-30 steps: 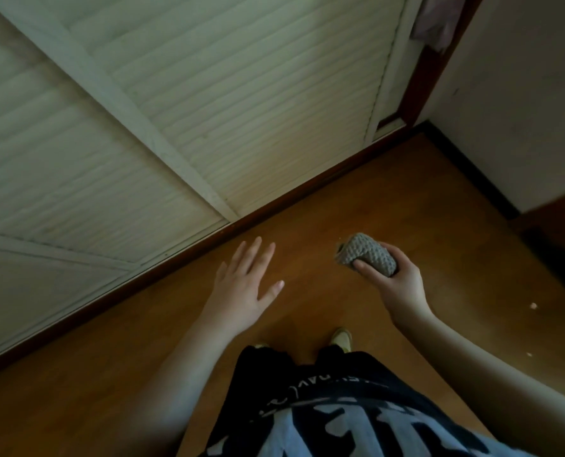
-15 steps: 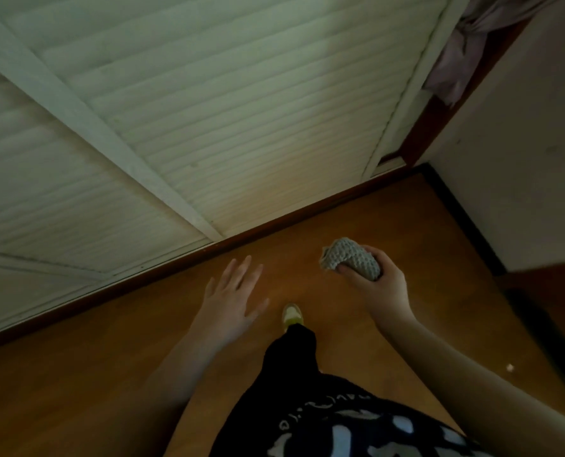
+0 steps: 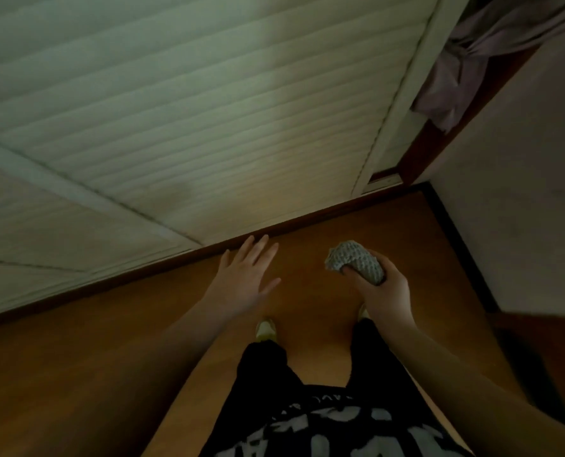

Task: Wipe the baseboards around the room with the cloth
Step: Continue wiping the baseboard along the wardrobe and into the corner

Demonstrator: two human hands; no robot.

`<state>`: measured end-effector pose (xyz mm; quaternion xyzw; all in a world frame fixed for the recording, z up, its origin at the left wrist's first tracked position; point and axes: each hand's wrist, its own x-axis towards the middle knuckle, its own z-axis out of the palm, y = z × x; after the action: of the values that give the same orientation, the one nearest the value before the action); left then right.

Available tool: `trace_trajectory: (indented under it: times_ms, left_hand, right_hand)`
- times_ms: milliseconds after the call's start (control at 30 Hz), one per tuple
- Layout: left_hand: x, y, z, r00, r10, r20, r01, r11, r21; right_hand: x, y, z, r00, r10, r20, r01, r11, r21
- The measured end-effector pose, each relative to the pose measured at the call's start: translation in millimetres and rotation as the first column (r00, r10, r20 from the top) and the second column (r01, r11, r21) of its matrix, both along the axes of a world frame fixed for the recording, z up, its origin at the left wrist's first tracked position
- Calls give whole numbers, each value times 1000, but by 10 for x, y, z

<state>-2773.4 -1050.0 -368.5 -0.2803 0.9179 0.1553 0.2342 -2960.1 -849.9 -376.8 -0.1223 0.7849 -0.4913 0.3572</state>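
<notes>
At floor level, along the foot of the pale louvered doors, a dark wood baseboard runs from lower left up toward the corner, where it meets a darker strip under the plain right-hand wall. Orange-brown wood flooring fills the lower view.

Left hand: extended forward, palm down, fingers straight and slightly spread, thumb out to the side. It holds nothing. The fingertips appear at the baseboard's edge in this view; contact cannot be confirmed, as the hand may be held above the floor.

Right hand: raised in front of the body, fingers curled and closed around a bunched grey knitted cloth. The thumb presses into the cloth's underside; the wad projects beyond the hand toward the doors. The cloth is clear of the baseboard, with bare flooring showing between them in the view.

Person: standing, facing the doors. Dark trousers and a dark top with white lettering are visible. A yellowish shoe shows below the left hand; a second shoe is mostly hidden behind the right wrist.

Upper right: a pale pink fabric item hangs in the gap beside a reddish-brown door frame. Lighting is dim; fine surface detail on the baseboard cannot be assessed.
</notes>
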Motion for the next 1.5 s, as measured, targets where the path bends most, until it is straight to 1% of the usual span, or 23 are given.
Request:
trace_trajectory:
  times_ms: [100,167,200,233,333,433,533,633,767,900,1000,1133,1233,1300,1400,1500]
  left_hand:
    - [-234,268,-133,981,195,9,-195,981,-3]
    - [-361,409,-195,924,380,35,-381,923,41]
    - [-407,476,-223,897,441,40,-443,895,58]
    - [-441,537,-254,885,465,32,-466,882,63]
    - [-502,630,-384,891,453,-11,-451,889,83]
    - [-464,627,-608,909,415,-24,-412,908,81]
    - [-295,551,-939,913,409,-15,-407,911,69]
    - [-102,447,-1309,924,382,-2,-382,923,54]
    - [113,222,-1838,948,317,26,-318,947,46]
    - [291,-38,-2504,954,297,32,-297,955,17]
    - [350,-172,-3095,952,306,15,-306,952,4]
    - [271,-259,-3850,934,356,27,-357,934,34]
    - [224,-310,-4450,946,315,73,-317,948,20]
    - [211,-335,-4820,949,299,99,-298,954,-26]
    - [162,-344,-5345,928,354,119,-354,935,-21]
    - [107,-387,-5844,920,374,121,-375,927,-14]
  right_hand:
    - [-439,-10,-108,992,115,-49,-113,993,45]
    - [-689,-22,-164,985,152,-78,-146,987,71]
    - [-787,-35,-194,984,160,-74,-154,985,81]
    - [-862,-45,-231,985,158,-63,-152,985,86]
    - [-949,-131,-372,986,163,-39,-159,982,100]
    - [-856,-287,-599,982,188,-29,-183,977,113]
    - [-653,-468,-908,976,214,-42,-208,971,115]
    - [-445,-607,-1248,980,186,-72,-178,978,104]
    - [-192,-767,-1866,987,131,-96,-120,987,109]
    - [-32,-899,-2633,982,114,-153,-97,989,116]
    - [39,-1032,-3281,968,153,-198,-133,985,109]
    - [14,-1285,-4021,905,308,-293,-282,951,130]
    - [13,-1434,-4623,886,349,-304,-318,936,150]
    - [39,-1499,-4985,851,384,-358,-344,923,172]
    - [38,-1566,-5469,807,441,-392,-398,897,192]
    - [-8,-1679,-5900,705,560,-435,-519,825,222]
